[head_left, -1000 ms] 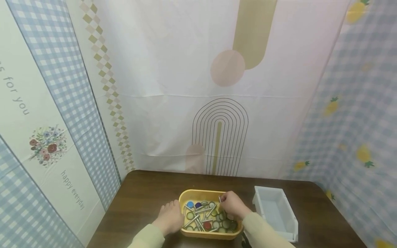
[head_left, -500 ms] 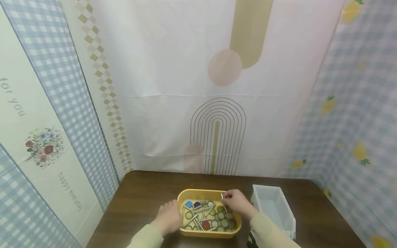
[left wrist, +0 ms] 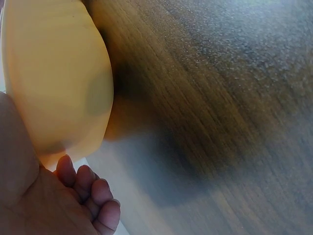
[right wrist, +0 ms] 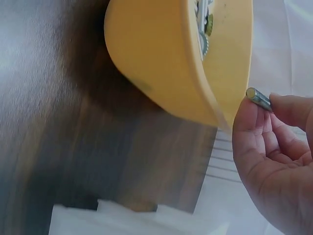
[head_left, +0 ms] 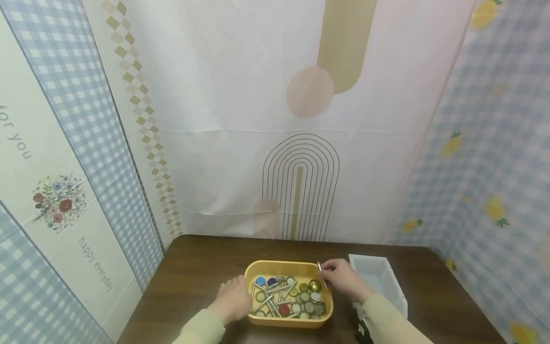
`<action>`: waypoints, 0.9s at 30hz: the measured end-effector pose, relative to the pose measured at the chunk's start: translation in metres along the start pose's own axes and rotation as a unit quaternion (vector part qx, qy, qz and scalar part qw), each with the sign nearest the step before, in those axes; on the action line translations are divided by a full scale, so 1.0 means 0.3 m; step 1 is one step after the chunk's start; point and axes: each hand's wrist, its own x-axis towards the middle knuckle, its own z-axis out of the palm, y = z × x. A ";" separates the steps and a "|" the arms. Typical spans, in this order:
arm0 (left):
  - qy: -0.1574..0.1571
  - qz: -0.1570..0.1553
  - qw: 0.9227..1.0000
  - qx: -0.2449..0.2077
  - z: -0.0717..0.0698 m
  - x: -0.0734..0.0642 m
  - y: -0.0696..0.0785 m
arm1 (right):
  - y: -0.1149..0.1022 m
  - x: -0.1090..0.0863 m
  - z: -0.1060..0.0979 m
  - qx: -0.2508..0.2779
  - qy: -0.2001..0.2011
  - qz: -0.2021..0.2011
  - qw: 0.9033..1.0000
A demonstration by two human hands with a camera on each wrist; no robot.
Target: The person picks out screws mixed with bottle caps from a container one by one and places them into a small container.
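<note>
A yellow plastic bin (head_left: 292,323) stands on the table with several silver bolts (head_left: 272,303) and several bottle caps (head_left: 309,306) inside. My left hand (head_left: 232,298) holds the bin's left end; the left wrist view has its fingers (left wrist: 101,192) bent beside the yellow wall, and the thumb's tip is hidden. Over the bin's right rim, my right hand (head_left: 345,278) pinches one bolt (right wrist: 259,99) between thumb and fingertips. The bolt's threaded end shows in the right wrist view. Right of the bin lies a white open tray (head_left: 397,289), partly covered by the right forearm.
The brown wooden table (head_left: 202,260) reaches to a patterned cloth backdrop (head_left: 223,181). A black object (head_left: 363,333), its kind unclear, shows beneath the right forearm. Checked curtains (head_left: 494,157) hang at the right side.
My right hand has moved right with the bolt, from above the bin's inside to its right rim. More caps show where it was. The left hand stays at the bin.
</note>
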 end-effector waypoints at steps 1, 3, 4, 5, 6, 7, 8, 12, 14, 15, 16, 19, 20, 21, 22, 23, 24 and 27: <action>0.001 0.001 1.000 0.001 -0.001 0.001 0.001 | 0.003 -0.001 -0.011 0.005 0.000 0.001 1.000; 0.001 0.001 1.000 0.001 -0.001 0.002 0.001 | 0.011 -0.003 -0.030 0.015 0.001 0.003 1.000; 0.000 0.001 1.000 0.001 -0.001 0.003 0.001 | 0.015 -0.004 -0.040 0.018 0.002 0.004 1.000; 0.000 0.001 1.000 0.000 -0.001 0.003 0.001 | 0.017 -0.007 -0.049 0.022 0.001 0.007 1.000; 0.000 0.001 1.000 0.000 0.000 0.003 0.000 | 0.021 -0.010 -0.058 0.025 0.001 0.014 1.000; 0.000 0.000 1.000 0.002 0.000 0.003 -0.001 | 0.025 -0.013 -0.067 0.028 0.000 0.020 0.999; 0.000 0.000 1.000 0.002 0.001 0.004 -0.002 | 0.027 -0.017 -0.075 0.027 0.002 0.028 0.999; 0.000 0.000 1.000 0.004 0.001 0.002 -0.004 | 0.038 -0.031 -0.102 0.028 0.009 0.052 0.998; 0.001 0.001 1.000 0.004 0.002 0.002 -0.005 | 0.044 -0.038 -0.117 0.030 0.013 0.056 0.998; 0.002 0.002 1.000 0.004 0.002 0.002 -0.004 | 0.048 -0.042 -0.125 0.030 0.016 0.058 0.998; 0.002 0.003 1.000 0.004 0.002 0.002 -0.004 | 0.051 -0.045 -0.133 0.031 0.019 0.057 0.998; 0.003 0.004 1.000 0.003 0.003 0.002 -0.002 | 0.060 -0.056 -0.165 0.036 0.022 0.063 0.997; 0.002 0.004 1.000 0.003 0.002 0.001 -0.001 | 0.063 -0.060 -0.176 0.037 0.024 0.067 0.997; 0.001 0.003 1.000 0.002 0.000 0.001 0.000 | 0.066 -0.063 -0.189 0.037 0.025 0.068 0.997; 0.001 0.003 1.000 0.001 0.000 0.000 0.000 | 0.070 -0.066 -0.201 0.035 0.024 0.066 0.997; 0.001 0.003 1.000 0.001 -0.001 -0.001 0.001 | 0.075 -0.069 -0.213 0.030 0.025 0.070 0.997; 0.001 0.003 1.000 0.001 -0.002 -0.002 0.001 | 0.080 -0.071 -0.224 0.025 0.026 0.073 0.997; 0.003 0.005 1.000 -0.003 -0.005 -0.004 0.003 | 0.099 -0.079 -0.253 0.016 0.039 0.078 0.996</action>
